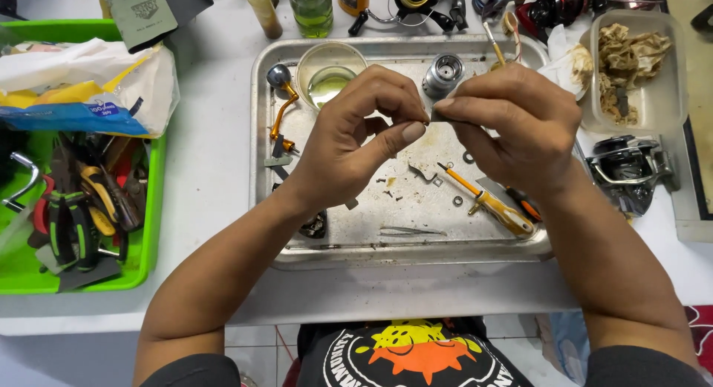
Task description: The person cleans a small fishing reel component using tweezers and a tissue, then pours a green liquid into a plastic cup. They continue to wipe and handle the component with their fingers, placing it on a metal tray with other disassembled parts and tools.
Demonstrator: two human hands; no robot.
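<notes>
Both hands' grip point(429, 118) pinches small part, likely metal | tray point(261, 134): screwdriver point(486, 201), tweezers point(411, 231)

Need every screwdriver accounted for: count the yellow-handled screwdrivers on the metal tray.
1: the yellow-handled screwdriver lies on the metal tray under the right hand. The hands may hide others.

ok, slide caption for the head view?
Both hands pinch a small dark part above a scuffed metal tray holding a yellow-handled screwdriver.
</notes>
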